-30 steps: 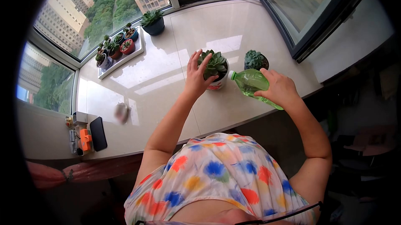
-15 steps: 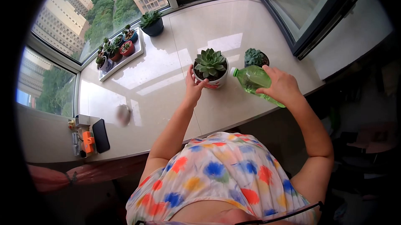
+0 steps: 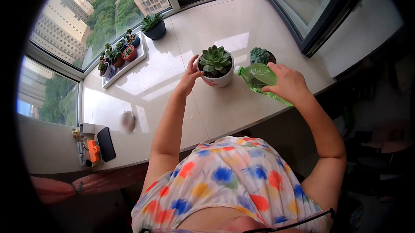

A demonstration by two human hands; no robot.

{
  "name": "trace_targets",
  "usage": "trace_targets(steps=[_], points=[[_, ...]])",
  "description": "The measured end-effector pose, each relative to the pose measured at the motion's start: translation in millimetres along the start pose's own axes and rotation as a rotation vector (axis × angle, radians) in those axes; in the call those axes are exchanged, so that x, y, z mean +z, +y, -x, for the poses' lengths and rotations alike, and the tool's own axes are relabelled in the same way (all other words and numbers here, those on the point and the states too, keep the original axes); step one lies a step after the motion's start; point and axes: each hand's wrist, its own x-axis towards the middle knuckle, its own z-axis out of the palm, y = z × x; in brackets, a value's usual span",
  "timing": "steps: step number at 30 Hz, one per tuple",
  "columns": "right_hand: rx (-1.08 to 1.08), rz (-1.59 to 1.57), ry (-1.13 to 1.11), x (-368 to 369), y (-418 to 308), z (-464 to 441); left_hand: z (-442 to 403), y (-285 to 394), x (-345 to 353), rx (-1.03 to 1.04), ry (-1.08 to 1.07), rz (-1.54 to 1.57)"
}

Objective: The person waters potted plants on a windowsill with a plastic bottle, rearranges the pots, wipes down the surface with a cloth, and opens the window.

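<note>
My right hand (image 3: 288,84) is wrapped round a green plastic bottle (image 3: 258,76), which lies nearly level with its white cap (image 3: 237,70) pointing left. The cap end is beside a white pot (image 3: 219,81) with a red print, holding a large rosette succulent (image 3: 215,60) in dark soil. At the pot's left side is my left hand (image 3: 189,78), fingers apart and thumb close to the pot wall; whether the thumb touches it I cannot tell. Behind the bottle stands a smaller bluish succulent (image 3: 259,55), its pot partly hidden.
A white tray (image 3: 137,57) of several small potted succulents sits by the window at left. Near it is a dark pot (image 3: 156,32) with another succulent. A black phone (image 3: 106,143) and an orange object (image 3: 93,150) lie at the left front. An open window frame (image 3: 302,45) stands at right.
My left hand has loosened from the pot and shifted left, its fingers and thumb now opened away. The bottle stays in my right hand, almost unmoved. The view has shifted slightly.
</note>
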Motion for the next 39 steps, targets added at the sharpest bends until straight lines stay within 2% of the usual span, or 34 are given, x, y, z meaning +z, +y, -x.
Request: trace_targets(steps=[16, 19, 20, 23, 27, 39], points=[[-0.009, -0.001, -0.009, 4.4, -4.2, -3.6, -13.6, 0.4, -17.3, -0.034, -0.03, 0.132], [-0.02, -0.023, -0.008, 4.8, -2.1, -1.8, -14.4, 5.0, -13.1, 0.153, 0.146, -0.002], [-0.014, -0.014, -0.019, 2.6, -3.3, -2.0, -10.0, 13.9, -5.6, 0.219, 0.182, -0.142], [-0.005, 0.0, -0.03, 2.3, -4.8, -2.8, 7.2, 46.7, 29.8, 0.464, 0.12, -0.74], [0.002, 0.014, -0.026, 2.1, -3.1, -5.7, 20.6, 60.7, 72.3, 0.504, 0.15, -1.343], [-0.057, 0.0, -0.023, 3.5, 5.4, -13.0, 7.3, 43.2, 90.3, 0.552, 0.279, -1.522]])
